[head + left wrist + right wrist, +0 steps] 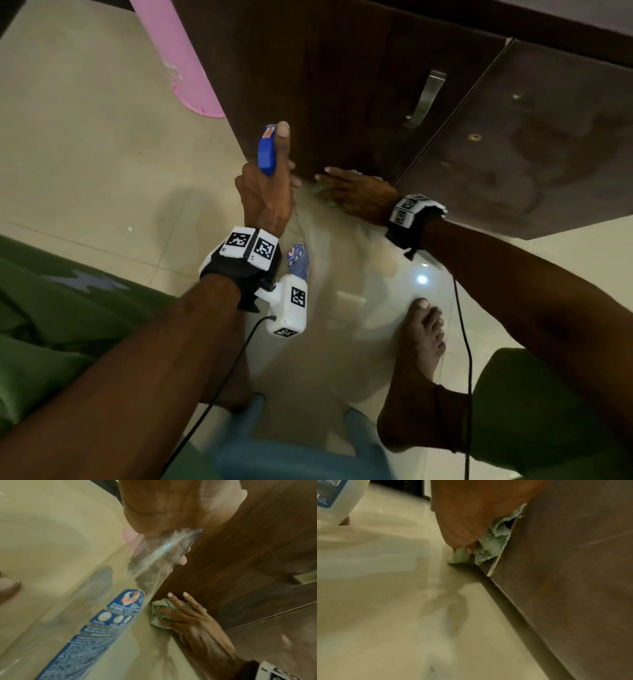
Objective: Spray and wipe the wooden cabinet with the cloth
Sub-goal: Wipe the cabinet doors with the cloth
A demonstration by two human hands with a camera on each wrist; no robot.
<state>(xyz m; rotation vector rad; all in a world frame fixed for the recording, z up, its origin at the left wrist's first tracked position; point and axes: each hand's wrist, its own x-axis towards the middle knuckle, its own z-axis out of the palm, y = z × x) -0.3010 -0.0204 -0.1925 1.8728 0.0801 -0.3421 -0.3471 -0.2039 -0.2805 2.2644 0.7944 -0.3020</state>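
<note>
Cloth (158, 613), soft, limp and light, sits bunched at the wooden cabinet (342, 85) door's bottom edge, just above the floor (85, 154), pressed flat under the right hand (359, 197). Left hand (265, 198) grips the light, clear spray bottle (96, 615) by its neck.

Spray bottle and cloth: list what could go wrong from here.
1. The spray bottle nozzle sits beside the right hand, so a spray may hit the fingers rather than the cabinet.
2. The cloth is at the door's bottom edge and may drag on the floor.
</note>
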